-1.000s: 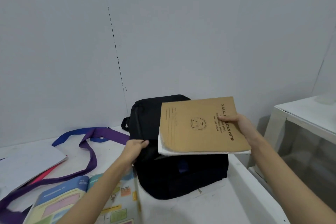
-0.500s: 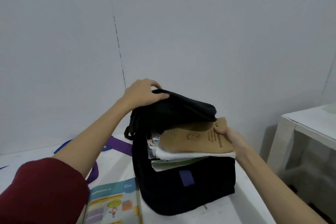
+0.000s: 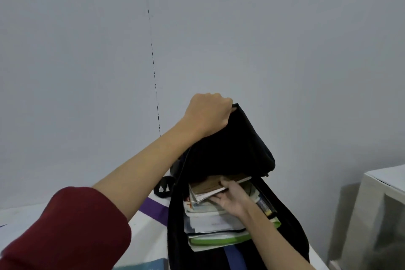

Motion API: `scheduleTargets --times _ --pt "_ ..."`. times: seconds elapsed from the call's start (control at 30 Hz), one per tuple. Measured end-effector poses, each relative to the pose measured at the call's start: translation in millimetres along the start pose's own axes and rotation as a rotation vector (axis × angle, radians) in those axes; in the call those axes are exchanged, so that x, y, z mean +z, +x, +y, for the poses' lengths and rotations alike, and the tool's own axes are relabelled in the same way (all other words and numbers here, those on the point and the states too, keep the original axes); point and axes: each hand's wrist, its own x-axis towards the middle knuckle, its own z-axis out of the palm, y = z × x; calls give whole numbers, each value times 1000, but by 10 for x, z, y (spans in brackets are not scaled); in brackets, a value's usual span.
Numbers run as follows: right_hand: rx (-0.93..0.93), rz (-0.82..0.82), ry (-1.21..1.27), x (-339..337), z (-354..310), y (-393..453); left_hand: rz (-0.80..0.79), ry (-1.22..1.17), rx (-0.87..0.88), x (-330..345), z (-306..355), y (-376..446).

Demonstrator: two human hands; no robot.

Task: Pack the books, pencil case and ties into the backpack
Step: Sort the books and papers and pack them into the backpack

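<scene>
— Sitting where? Standing open on the white table (image 3: 151, 245), black backpack (image 3: 245, 149), stack of books (image 3: 210, 223) inside.

— Gripping what? Left hand (image 3: 207, 114) clenching the lifted flap; right hand (image 3: 232, 198) pinching the brown notebook (image 3: 210, 185) atop the stack. Purple tie (image 3: 153, 208) lying left.

Books (image 3: 210, 223) stacked in backpack (image 3: 241, 151); tie (image 3: 153, 208) left, on table (image 3: 151, 245).

The backpack (image 3: 238, 151) is matt black cloth, soft and slack. The brown exercise book (image 3: 210, 184) has a dull kraft-paper cover over white pages; the books (image 3: 217, 237) beneath look glossier. The sleeve (image 3: 72, 226) is matt maroon knit.
</scene>
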Motion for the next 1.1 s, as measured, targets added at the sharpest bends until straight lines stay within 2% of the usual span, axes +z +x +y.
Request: scheduleTargets --times 0.1,0.17,0.2,0.27,0.33,0.4,0.47,0.57,0.63,0.8,0.9,1.1 --pt "6 -10 1 81 45 124 -2 1 6 2 -68 55" --pt "59 -10 -160 48 39 129 -1 4 16 19 -92 56" --pt "88 -25 -371 25 3 73 0 3 21 20 -95 45" --pt "101 -59 -993 -45 -94 -47 -1 -1 30 25 -94 14" --pt "-58 15 -1433 -95 -189 -82 -11 -2 38 34 -88 -9" --pt "-363 134 -1615 -84 -264 -58 -19 -7 36 39 -82 -19" --pt "-577 84 -1722 -41 -263 -35 -15 -12 29 42 -75 -17" --pt "-497 -139 -2009 -87 -136 62 -6 -27 32 47 -70 -9" --pt "-429 -167 -2071 -144 -49 103 -3 -32 37 49 -83 -14" --pt "-358 -89 -2081 -202 -61 179 17 -31 11 29 -136 -36" --pt "-303 -122 -2146 -152 -83 149 9 -30 1 37 -157 -86" --pt "-243 -120 -2109 -157 -172 206 -2 -32 -22 49 -169 -146"
